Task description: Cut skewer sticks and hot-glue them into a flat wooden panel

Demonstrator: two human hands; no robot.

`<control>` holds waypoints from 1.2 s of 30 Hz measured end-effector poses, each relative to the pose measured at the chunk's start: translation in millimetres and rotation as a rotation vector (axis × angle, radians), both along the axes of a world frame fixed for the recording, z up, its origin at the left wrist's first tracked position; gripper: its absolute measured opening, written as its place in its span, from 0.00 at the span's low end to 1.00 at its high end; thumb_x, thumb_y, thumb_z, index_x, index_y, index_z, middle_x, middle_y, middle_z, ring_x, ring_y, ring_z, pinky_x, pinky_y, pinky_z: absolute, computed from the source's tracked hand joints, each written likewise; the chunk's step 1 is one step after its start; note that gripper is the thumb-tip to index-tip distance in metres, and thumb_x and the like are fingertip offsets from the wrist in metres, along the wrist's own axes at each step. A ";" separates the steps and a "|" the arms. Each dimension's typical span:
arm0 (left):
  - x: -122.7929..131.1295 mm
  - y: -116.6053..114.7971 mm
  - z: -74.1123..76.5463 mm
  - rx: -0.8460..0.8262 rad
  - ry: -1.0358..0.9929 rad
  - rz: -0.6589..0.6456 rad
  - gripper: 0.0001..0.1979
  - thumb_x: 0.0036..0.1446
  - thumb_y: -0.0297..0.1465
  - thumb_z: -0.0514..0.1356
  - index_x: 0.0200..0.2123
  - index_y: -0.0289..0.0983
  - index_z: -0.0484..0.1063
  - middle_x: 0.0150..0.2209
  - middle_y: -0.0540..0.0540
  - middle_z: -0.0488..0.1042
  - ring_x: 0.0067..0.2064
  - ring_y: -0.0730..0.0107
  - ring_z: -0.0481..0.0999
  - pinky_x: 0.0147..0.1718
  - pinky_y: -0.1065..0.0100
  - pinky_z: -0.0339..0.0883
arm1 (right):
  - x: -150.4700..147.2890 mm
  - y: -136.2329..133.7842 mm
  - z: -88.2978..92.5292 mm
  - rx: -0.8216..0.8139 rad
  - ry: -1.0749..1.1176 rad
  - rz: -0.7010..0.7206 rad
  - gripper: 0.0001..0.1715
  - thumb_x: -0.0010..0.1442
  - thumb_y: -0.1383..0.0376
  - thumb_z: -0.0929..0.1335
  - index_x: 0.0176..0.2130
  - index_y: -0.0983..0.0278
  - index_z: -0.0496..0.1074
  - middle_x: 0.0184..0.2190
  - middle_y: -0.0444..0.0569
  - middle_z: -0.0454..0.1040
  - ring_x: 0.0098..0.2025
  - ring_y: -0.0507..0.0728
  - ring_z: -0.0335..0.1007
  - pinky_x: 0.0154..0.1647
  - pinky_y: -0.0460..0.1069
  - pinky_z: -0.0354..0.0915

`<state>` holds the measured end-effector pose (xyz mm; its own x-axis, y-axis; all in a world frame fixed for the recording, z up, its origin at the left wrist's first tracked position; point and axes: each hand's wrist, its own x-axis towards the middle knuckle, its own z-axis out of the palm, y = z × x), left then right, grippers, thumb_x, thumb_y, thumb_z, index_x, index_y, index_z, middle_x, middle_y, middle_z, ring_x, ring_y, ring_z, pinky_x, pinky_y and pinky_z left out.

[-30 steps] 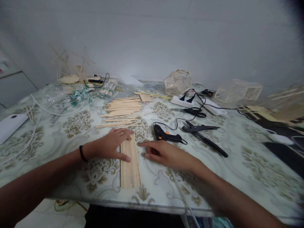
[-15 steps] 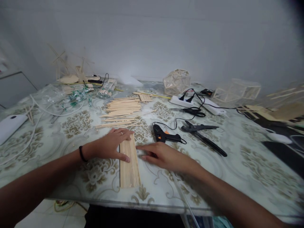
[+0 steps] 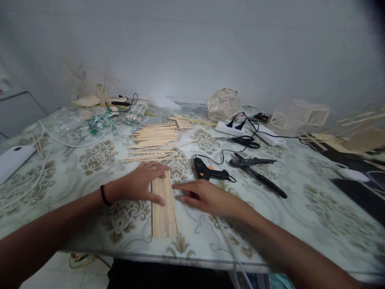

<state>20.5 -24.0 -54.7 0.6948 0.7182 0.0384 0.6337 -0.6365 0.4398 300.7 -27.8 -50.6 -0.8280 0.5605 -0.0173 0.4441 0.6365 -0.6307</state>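
Note:
A flat panel of wooden sticks laid side by side (image 3: 164, 220) lies on the patterned tablecloth in front of me. My left hand (image 3: 142, 182) rests over its upper left part, thumb on the sticks and fingers across the far end, spread rather than gripping. At the panel's right edge, the index fingertip of my right hand (image 3: 204, 194) touches or almost touches the sticks; its thumb is apart and nothing shows between the fingers. Beyond the panel is a pile of loose wooden sticks (image 3: 156, 134). A black glue gun (image 3: 210, 172) lies just past my right hand.
Right of the glue gun lie black-handled cutters (image 3: 258, 172) and scissors (image 3: 243, 141). A white power strip (image 3: 230, 128) with plugged cords sits behind them. Stick-frame models (image 3: 224, 103) stand along the wall. Plastic wrappers (image 3: 96, 122) and a white device (image 3: 15, 160) are at left.

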 end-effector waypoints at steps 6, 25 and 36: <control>0.1 -0.5 0.1 -0.009 0.000 0.017 0.49 0.49 0.60 0.70 0.68 0.43 0.63 0.66 0.37 0.70 0.69 0.42 0.63 0.66 0.45 0.54 | 6.9 5.5 10.7 0.092 0.169 -0.133 0.20 0.72 0.60 0.63 0.53 0.63 0.80 0.40 0.52 0.83 0.38 0.56 0.77 0.43 0.49 0.68; 0.0 -1.7 2.0 -0.012 -0.005 0.000 0.40 0.52 0.60 0.68 0.59 0.41 0.72 0.70 0.37 0.65 0.70 0.41 0.61 0.67 0.44 0.52 | 62.9 47.3 -5.2 0.198 -0.203 -0.502 0.52 0.56 0.70 0.70 0.74 0.65 0.49 0.52 0.59 0.76 0.49 0.64 0.77 0.53 0.56 0.71; -0.2 -1.6 1.5 -0.011 0.012 -0.007 0.40 0.52 0.59 0.68 0.60 0.42 0.71 0.70 0.37 0.64 0.70 0.40 0.61 0.67 0.44 0.51 | 43.5 41.3 0.3 0.262 -0.073 -0.507 0.34 0.50 0.69 0.71 0.57 0.64 0.67 0.48 0.56 0.80 0.47 0.64 0.79 0.46 0.52 0.69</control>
